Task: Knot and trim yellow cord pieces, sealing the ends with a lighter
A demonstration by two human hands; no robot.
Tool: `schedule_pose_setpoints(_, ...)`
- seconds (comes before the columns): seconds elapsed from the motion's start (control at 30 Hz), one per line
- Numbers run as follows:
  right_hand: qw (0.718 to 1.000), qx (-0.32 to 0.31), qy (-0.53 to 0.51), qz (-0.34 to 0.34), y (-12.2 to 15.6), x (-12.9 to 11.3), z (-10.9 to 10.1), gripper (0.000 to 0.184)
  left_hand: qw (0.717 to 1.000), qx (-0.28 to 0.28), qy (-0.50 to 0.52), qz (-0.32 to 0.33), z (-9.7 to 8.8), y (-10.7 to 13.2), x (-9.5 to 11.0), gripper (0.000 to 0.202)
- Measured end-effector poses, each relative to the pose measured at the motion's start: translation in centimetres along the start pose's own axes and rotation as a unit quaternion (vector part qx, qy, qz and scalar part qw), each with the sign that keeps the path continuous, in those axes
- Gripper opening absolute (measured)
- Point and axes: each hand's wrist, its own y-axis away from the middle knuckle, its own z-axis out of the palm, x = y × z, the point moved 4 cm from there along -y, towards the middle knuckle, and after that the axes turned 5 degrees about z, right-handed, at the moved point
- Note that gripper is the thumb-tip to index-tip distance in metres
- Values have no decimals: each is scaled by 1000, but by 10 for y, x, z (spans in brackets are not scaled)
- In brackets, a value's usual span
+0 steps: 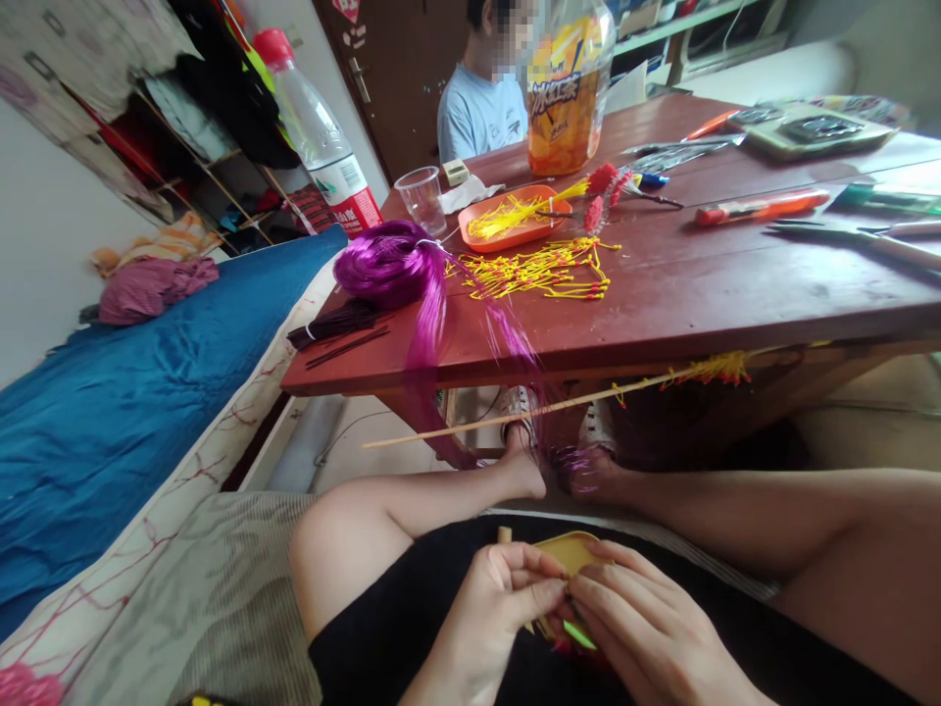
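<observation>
- Sat before a long, dark-red wooden table, near a bed with a glossy blue cover at the left.
- Faced a person in a light-blue T-shirt at the table's far side, partly behind a large clear bottle of orange-brown tea.
- Wore black cloth over the lap, beneath both hands.
- Saw a long, thin, pale wooden stick slanting just below the table's near edge, near a glossy purple fibre bundle on the tabletop.
- Bent the right hand inward, fingers close together, tips meeting those of the left hand; could not tell whether the right thumb, out of sight, pressed on anything.
- Saw red-tipped yellow stems lying loose before an orange oval tray.
- Had a flat, round-ended yellow piece just beyond the joined fingertips, partly covered by both hands.
- Had a bright green strip just below the right fingers.
- Pinched a small brownish piece, mostly hidden, between left thumb and forefinger.
</observation>
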Motion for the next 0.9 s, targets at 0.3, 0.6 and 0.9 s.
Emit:
schedule_pose_setpoints(0.3, 983, -88, -94, 133, 13, 9, 12, 18, 978, 25, -179, 106, 4, 3, 18, 12)
schedule_pose_setpoints(0.6, 886, -190, -236, 351, 26, 22, 18, 22, 838, -23, -481, 256, 16, 14, 30, 18)
schedule_pose_setpoints(0.9, 888, -201, -209, 357, 23, 21, 27, 18, 635, -18, -651, 415, 28, 21, 25, 25)
